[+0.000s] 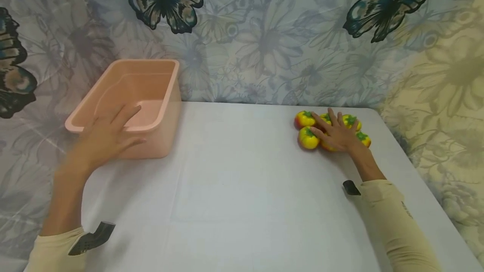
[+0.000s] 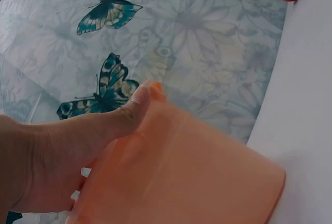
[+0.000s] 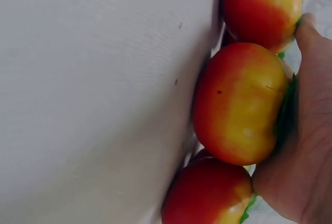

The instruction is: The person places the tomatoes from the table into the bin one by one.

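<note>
On the left of the table stands a peach-coloured plastic tub [image 1: 170, 137]. My left hand [image 1: 103, 137] is at its near rim, blurred, with fingers spread over the opening and thumb on the near side. In the left wrist view the thumb [image 2: 127, 115] lies by the tub's corner, and the other fingers are mostly hidden. At the far right, several red-and-yellow fruits with green leafy tops [image 1: 308, 138] sit in a tight cluster. My right hand [image 1: 340, 135] lies over them with fingers spread, partly covering some. In the right wrist view one fruit [image 3: 238, 105] sits beside the palm.
A white-covered table [image 1: 234, 179] spans the space between tub and fruits. Behind it hangs a butterfly-and-flower patterned cloth [image 1: 264, 45], which also runs along both sides. Dark straps [image 1: 92, 238] show near the sleeves.
</note>
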The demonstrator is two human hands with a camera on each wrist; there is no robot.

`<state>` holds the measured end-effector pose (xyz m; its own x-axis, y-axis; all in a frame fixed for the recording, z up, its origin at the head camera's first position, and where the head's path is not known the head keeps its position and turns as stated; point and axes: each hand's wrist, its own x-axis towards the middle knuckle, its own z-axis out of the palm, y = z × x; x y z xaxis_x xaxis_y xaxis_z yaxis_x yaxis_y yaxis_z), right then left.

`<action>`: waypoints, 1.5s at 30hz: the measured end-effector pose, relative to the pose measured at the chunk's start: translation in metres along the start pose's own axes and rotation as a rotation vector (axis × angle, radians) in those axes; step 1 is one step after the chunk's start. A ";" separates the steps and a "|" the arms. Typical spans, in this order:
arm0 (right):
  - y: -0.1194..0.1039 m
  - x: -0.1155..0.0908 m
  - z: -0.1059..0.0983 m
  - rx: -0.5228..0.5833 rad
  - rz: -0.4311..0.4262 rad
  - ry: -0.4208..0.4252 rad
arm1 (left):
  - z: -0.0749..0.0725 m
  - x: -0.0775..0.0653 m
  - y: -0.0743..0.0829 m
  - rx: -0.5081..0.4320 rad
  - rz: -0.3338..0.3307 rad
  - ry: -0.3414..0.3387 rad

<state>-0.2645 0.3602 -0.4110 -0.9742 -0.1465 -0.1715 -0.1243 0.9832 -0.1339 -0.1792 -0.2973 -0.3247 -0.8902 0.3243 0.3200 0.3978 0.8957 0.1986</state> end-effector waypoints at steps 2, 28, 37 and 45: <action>0.000 0.001 0.000 0.002 0.002 -0.006 | -0.003 -0.003 -0.006 0.014 -0.003 0.010; 0.001 0.002 -0.003 0.034 0.021 -0.025 | 0.013 -0.004 0.008 0.137 0.132 0.227; 0.002 0.001 0.001 0.044 0.011 -0.022 | 0.019 -0.008 0.028 0.149 0.159 0.260; -0.002 0.000 -0.002 0.035 0.017 -0.027 | 0.020 -0.012 0.045 0.125 0.171 0.208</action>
<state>-0.2643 0.3585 -0.4086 -0.9706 -0.1329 -0.2007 -0.1003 0.9813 -0.1644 -0.1555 -0.2551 -0.3381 -0.7426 0.4163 0.5246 0.4965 0.8679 0.0141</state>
